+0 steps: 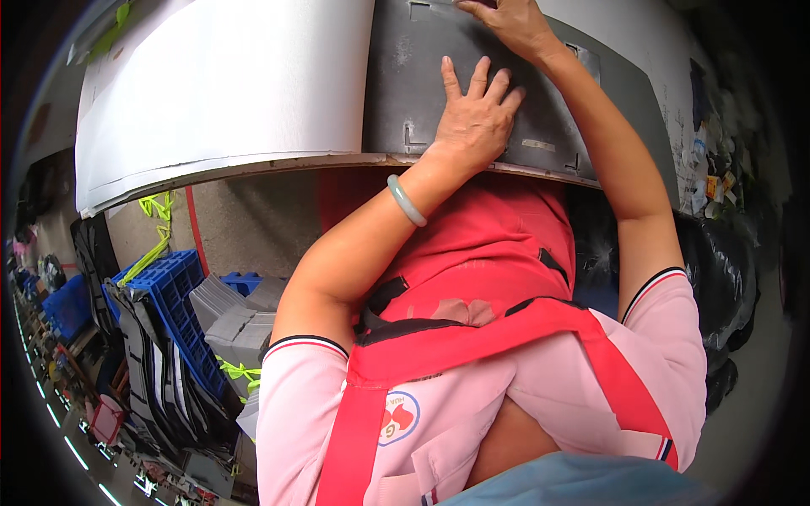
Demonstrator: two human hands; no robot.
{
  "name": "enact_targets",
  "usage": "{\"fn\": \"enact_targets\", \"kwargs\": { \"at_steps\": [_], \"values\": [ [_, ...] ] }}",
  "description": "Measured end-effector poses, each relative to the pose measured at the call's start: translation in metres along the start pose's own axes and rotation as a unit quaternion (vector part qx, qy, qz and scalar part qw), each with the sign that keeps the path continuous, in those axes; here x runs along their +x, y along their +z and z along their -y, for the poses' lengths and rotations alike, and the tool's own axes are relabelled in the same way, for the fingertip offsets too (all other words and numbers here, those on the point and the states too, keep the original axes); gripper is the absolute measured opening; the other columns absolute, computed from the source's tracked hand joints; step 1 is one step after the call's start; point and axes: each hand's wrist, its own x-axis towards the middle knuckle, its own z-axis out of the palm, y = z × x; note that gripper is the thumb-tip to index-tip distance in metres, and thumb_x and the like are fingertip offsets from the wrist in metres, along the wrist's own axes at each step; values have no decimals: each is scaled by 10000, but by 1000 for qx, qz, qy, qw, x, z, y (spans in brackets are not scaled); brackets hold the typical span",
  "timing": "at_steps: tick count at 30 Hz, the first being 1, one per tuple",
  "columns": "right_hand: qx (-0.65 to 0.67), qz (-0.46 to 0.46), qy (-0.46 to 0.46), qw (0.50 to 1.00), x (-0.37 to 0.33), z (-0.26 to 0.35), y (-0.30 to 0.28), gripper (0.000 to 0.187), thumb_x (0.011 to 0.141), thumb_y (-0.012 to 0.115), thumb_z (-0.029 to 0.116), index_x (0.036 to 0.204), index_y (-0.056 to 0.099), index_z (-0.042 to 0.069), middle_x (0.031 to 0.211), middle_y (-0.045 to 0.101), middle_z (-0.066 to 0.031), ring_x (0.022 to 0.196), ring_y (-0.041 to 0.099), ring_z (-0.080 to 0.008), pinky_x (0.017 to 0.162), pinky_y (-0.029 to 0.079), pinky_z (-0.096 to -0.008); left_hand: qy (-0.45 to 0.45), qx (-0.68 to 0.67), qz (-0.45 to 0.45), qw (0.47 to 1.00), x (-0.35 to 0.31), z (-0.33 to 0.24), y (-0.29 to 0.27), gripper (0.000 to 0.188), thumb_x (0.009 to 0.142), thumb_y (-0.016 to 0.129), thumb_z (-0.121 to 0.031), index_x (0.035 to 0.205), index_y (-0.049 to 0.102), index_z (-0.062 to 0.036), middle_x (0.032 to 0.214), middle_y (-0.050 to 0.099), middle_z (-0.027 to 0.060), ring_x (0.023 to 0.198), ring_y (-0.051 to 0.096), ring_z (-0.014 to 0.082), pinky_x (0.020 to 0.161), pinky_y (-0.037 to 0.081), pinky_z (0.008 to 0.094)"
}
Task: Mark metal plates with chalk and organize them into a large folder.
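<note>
My left hand lies with spread fingers on a dark grey panel on the table. It holds nothing and presses the panel's surface. Small bracket-shaped marks or slots show near the panel's corners, and a short pale strip lies near its front edge. Farther back, my right hand reaches over the panel's far part, its thumb and fingers drawn together. The picture's upper edge cuts off the fingertips, so whatever they grip is hidden. Beside the panel on the left, a large white sheet covers the tabletop.
Below left of the table stand a blue plastic crate, stacked grey pieces and bundled dark strips. Yellow-green ties hang there. Black plastic bags sit at the right. The table's front edge runs close to my body.
</note>
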Motion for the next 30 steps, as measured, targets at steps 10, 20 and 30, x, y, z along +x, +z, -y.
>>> {"fn": "enact_targets", "kwargs": {
  "at_steps": [10,20,30],
  "values": [
    [-65,58,-45,995,42,25,41,216,921,684,204,971,756,6,910,728,-241,871,721,-397,794,570,-465,0,-7,8,1000,0,0,1,361,907,653,-240,1257,665,-152,1368,526,106,1377,435,369,1101,209,796],
    [384,85,52,918,38,26,27,152,922,582,80,1001,669,-16,723,688,-92,637,678,-149,564,552,-304,5,-11,16,1000,2,-2,2,360,922,625,-240,1267,653,-143,1346,535,109,1396,422,380,1108,177,807],
    [148,110,246,951,25,37,35,196,894,646,158,983,634,-16,771,703,-150,636,685,-226,559,563,-365,1,-37,11,999,0,-1,2,407,909,623,-219,1302,640,-116,1360,528,117,1395,413,389,1104,170,821]
  ]
}}
